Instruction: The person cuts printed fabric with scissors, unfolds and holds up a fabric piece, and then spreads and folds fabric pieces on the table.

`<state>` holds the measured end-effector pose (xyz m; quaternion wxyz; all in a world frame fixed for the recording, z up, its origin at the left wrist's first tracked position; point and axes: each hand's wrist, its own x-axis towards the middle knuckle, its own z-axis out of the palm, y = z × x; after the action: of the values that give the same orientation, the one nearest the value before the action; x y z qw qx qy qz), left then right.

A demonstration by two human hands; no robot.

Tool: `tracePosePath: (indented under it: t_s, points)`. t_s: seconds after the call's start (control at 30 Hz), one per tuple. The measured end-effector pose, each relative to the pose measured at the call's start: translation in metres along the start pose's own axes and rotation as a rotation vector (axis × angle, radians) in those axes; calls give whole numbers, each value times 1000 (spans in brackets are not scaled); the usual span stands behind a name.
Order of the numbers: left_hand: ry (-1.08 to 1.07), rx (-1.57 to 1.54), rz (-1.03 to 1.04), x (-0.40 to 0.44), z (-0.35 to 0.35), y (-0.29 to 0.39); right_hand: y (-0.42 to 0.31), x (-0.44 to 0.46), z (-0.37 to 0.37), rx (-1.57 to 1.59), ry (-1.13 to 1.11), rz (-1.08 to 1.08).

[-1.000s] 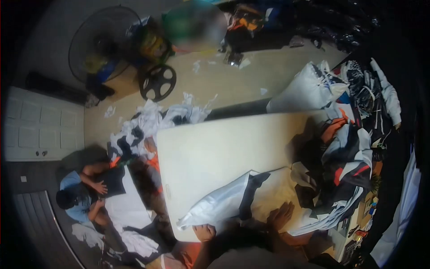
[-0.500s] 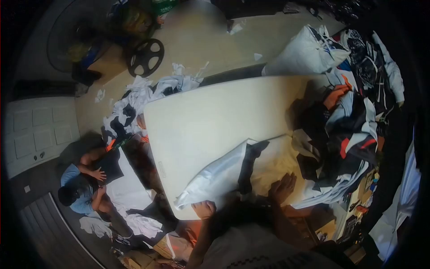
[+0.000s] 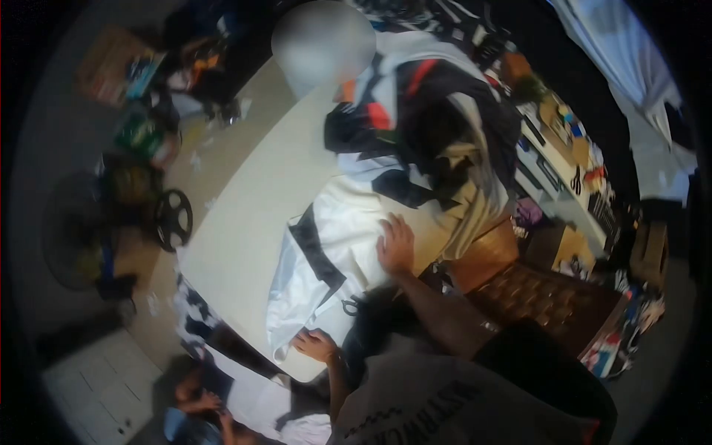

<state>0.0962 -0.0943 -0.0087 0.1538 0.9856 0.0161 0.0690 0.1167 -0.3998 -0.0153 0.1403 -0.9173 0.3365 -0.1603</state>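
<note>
A white cloth piece with a dark band [image 3: 315, 248] lies along the near side of the pale table [image 3: 245, 178]. My left hand [image 3: 315, 345] rests at the cloth's lower end near the table corner, its fingers on the fabric edge; whether they pinch it is too small to tell. Spread flat on the cloth's right part is my right hand [image 3: 396, 243], with nothing held in it. Small black scissors [image 3: 351, 304] lie between the two hands, close to my body. Beyond my right hand is a heap of dark, white and red cloth [image 3: 430, 96].
A co-worker [image 3: 196, 415] sits low at the bottom left beside white cloth [image 3: 259, 397]. A brown tufted seat [image 3: 534, 297] stands at the right, below a shelf with tools [image 3: 552, 178]. A black wheel-shaped object [image 3: 173, 220] is on the left.
The view has swung to the right, so the table appears tilted. The scissors now show. My right hand appears farther up on the white cloth, while my left hand remains by its lower end.
</note>
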Motion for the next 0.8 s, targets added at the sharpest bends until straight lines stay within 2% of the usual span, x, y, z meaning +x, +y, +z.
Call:
tracePosePath:
  t_s: [0.07,0.13,0.2,0.27,0.33,0.37,0.4,0.43,0.5,0.53,0.57,0.6,0.63,0.7,0.73,0.8]
  points:
    - [81,12,95,3,2,0,1,6,-2,7,69,19]
    - [120,-74,83,-1,5,-2,7,2,-4,129,56,13]
    - [-46,-90,-33,5,17,-28,15,8,-14,297,-47,-20]
    - [-114,-63,-86,15,7,-11,32,32,-45,622,-365,-134]
    - [-158,16,-98,23,9,-5,80,86,-114,985,-832,-292]
    - [-176,58,-102,26,8,-1,118,118,-154,1137,-973,-326]
    - [-187,99,-108,28,9,5,161,147,-191,1275,-1000,-296]
    - [-198,138,-113,31,10,12,206,174,-220,1384,-913,-192]
    - [-221,203,-118,36,16,25,300,207,-261,1375,-319,124]
    - [-227,230,-115,39,18,32,373,224,-223,1399,-1,224]
    - [-235,255,-111,42,20,37,441,235,-187,1182,243,531]
    - [-239,281,-113,42,19,40,491,247,-161,656,440,632]
    - [-248,298,-116,42,20,47,529,256,-150,403,427,596]
    - [-250,321,-129,38,21,54,621,265,-88,54,450,390]
    - [-250,339,-135,37,21,54,645,270,-83,62,447,388]
    - [-257,361,-143,35,17,54,673,276,-72,-229,178,500]
